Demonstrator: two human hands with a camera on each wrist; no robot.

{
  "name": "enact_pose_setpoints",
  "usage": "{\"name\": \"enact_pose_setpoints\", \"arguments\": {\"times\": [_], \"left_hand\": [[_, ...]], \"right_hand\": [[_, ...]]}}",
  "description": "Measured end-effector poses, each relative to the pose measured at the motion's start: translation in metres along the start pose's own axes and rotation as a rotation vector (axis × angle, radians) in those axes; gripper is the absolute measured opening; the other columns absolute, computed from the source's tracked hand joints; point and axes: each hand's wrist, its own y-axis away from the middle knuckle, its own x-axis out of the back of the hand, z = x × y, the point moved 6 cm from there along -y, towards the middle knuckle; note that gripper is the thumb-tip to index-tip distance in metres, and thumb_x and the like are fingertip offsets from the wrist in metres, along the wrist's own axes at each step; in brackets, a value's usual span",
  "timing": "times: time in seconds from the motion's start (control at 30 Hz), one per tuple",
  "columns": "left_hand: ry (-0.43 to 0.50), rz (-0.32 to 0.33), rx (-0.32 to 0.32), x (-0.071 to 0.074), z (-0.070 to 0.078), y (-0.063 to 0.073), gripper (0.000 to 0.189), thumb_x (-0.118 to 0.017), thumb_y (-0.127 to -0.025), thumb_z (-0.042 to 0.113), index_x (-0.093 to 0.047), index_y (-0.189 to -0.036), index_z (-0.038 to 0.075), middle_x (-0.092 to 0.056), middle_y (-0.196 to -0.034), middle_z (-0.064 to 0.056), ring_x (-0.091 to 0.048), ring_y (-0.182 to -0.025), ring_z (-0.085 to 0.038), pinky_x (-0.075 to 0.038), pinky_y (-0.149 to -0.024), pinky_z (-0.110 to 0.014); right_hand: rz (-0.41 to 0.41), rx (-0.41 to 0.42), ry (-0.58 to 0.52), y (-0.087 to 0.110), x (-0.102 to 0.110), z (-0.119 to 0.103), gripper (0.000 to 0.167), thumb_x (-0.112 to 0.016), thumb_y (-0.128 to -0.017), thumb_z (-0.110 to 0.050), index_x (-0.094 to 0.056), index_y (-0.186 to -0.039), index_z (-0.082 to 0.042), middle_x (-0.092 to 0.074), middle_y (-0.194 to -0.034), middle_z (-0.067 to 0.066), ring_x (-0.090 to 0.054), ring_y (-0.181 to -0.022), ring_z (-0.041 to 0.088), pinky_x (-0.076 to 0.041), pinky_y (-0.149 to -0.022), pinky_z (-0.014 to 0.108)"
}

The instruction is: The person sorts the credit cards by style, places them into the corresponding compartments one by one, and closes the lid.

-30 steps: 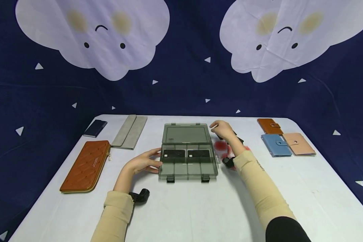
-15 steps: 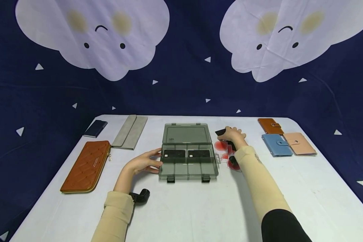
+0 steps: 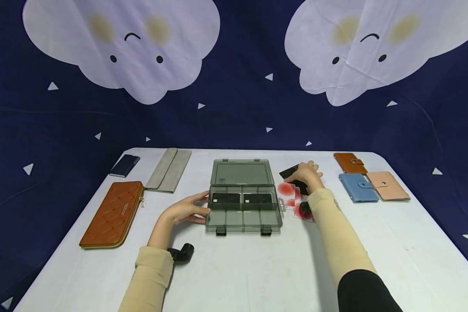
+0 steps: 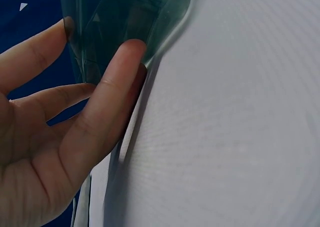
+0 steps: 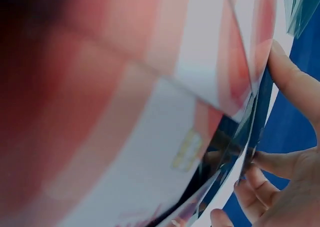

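A smoky translucent compartment box [image 3: 243,221] stands with its lid [image 3: 242,172] raised at the back. Two black cards [image 3: 226,198] lie in its rear row. My left hand [image 3: 185,211] rests at the box's left side, thumb and fingertips on its wall [image 4: 160,17]. To the right of the box, my right hand [image 3: 306,173] is over loose black cards [image 3: 288,171]. In the right wrist view its thumb and fingertips touch card edges; whether they pinch one I cannot tell. Red-and-white cards [image 3: 286,189] lie nearer, one showing a gold chip [image 5: 187,149].
At left are an orange-brown zip wallet [image 3: 111,215], a grey flap pouch [image 3: 168,171] and a dark blue card holder [image 3: 125,165]. Brown [image 3: 349,163], blue [image 3: 358,187] and pink-beige [image 3: 388,186] card holders sit at right. A navy cloth backdrop [image 3: 238,86] rises behind the table.
My right hand has moved from beside the lid rightward onto the loose black cards, which have shifted slightly to the right in the last half second. My left hand stays at the box.
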Motion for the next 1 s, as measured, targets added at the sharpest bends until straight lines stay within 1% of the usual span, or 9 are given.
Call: {"name": "enact_pose_setpoints", "arguments": {"times": [0.13,0.27,0.4,0.47,0.53,0.67,0.77,0.9,1.0], "left_hand": [[0.003,0.0,-0.002,-0.001,0.0,0.0,0.08,-0.06,-0.088,0.004,-0.009,-0.149,0.007,-0.013,-0.148,-0.025,-0.057,-0.093,-0.022,-0.055,-0.083,-0.038],[0.007,-0.001,0.002,-0.001,0.0,0.0,0.08,-0.06,-0.088,0.004,-0.009,-0.149,0.007,-0.013,-0.148,-0.025,-0.056,-0.093,-0.022,-0.055,-0.083,-0.038],[0.01,0.003,0.003,0.0,-0.001,-0.001,0.08,-0.06,-0.088,0.004,-0.01,-0.149,0.007,-0.013,-0.148,-0.024,-0.056,-0.094,-0.022,-0.055,-0.083,-0.038],[0.009,0.009,0.006,0.0,0.0,-0.001,0.08,-0.06,-0.087,0.004,-0.01,-0.149,0.007,-0.013,-0.148,-0.024,-0.056,-0.093,-0.022,-0.055,-0.082,-0.038],[0.006,0.015,0.01,0.0,0.0,0.0,0.079,-0.06,-0.087,0.003,-0.01,-0.149,0.007,-0.014,-0.148,-0.024,-0.056,-0.092,-0.021,-0.055,-0.082,-0.038],[-0.002,0.014,0.005,0.0,0.0,0.0,0.079,-0.059,-0.088,0.004,-0.01,-0.149,0.007,-0.014,-0.148,-0.024,-0.057,-0.093,-0.022,-0.055,-0.082,-0.038],[-0.006,0.011,-0.001,0.001,0.0,0.0,0.078,-0.059,-0.088,0.004,-0.01,-0.149,0.006,-0.014,-0.148,-0.024,-0.056,-0.095,-0.023,-0.055,-0.083,-0.038],[-0.006,0.006,-0.006,0.001,0.0,-0.001,0.079,-0.059,-0.088,0.005,-0.01,-0.149,0.006,-0.014,-0.148,-0.025,-0.056,-0.095,-0.023,-0.054,-0.083,-0.038],[-0.004,0.003,-0.007,0.001,0.0,-0.001,0.079,-0.059,-0.088,0.005,-0.01,-0.149,0.006,-0.014,-0.148,-0.025,-0.056,-0.094,-0.022,-0.054,-0.083,-0.038]], "right_hand": [[0.042,0.026,-0.089,0.001,0.002,0.003,0.093,-0.08,-0.068,-0.036,-0.03,-0.136,0.002,-0.024,-0.13,0.033,-0.021,-0.12,0.047,-0.023,-0.097,0.064],[0.071,0.124,-0.263,0.001,0.005,0.004,0.084,-0.076,-0.074,-0.018,-0.025,-0.138,-0.004,-0.03,-0.133,0.034,-0.029,-0.12,0.047,-0.024,-0.1,0.062],[0.072,0.226,-0.478,-0.002,0.01,0.004,0.07,-0.065,-0.079,0.002,-0.026,-0.138,-0.001,-0.042,-0.124,0.031,-0.051,-0.09,0.034,-0.045,-0.083,0.043],[0.061,0.229,-0.582,-0.003,0.011,0.005,0.069,-0.061,-0.081,0.006,-0.025,-0.139,-0.001,-0.044,-0.112,0.026,-0.05,-0.071,0.021,-0.047,-0.068,0.031],[0.047,0.206,-0.68,-0.004,0.011,0.006,0.069,-0.06,-0.082,0.006,-0.024,-0.14,0.001,-0.045,-0.101,0.018,-0.046,-0.059,0.01,-0.046,-0.059,0.021],[0.021,0.169,-0.821,0.002,0.011,0.004,0.062,-0.059,-0.086,-0.002,-0.026,-0.138,0.005,-0.047,-0.093,0.007,-0.045,-0.056,0.001,-0.047,-0.059,0.016],[-0.003,0.174,-0.864,0.009,0.011,-0.001,0.055,-0.058,-0.09,-0.012,-0.033,-0.135,0.006,-0.049,-0.097,0.0,-0.048,-0.066,-0.001,-0.047,-0.067,0.017],[-0.035,0.249,-0.879,0.022,0.009,-0.014,0.05,-0.055,-0.093,-0.019,-0.039,-0.133,0.006,-0.052,-0.096,-0.006,-0.051,-0.079,0.001,-0.048,-0.075,0.022],[-0.029,0.31,-0.85,0.038,0.008,-0.025,0.045,-0.051,-0.095,-0.021,-0.041,-0.131,0.004,-0.053,-0.091,0.0,-0.05,-0.068,0.004,-0.051,-0.065,0.024]]}}
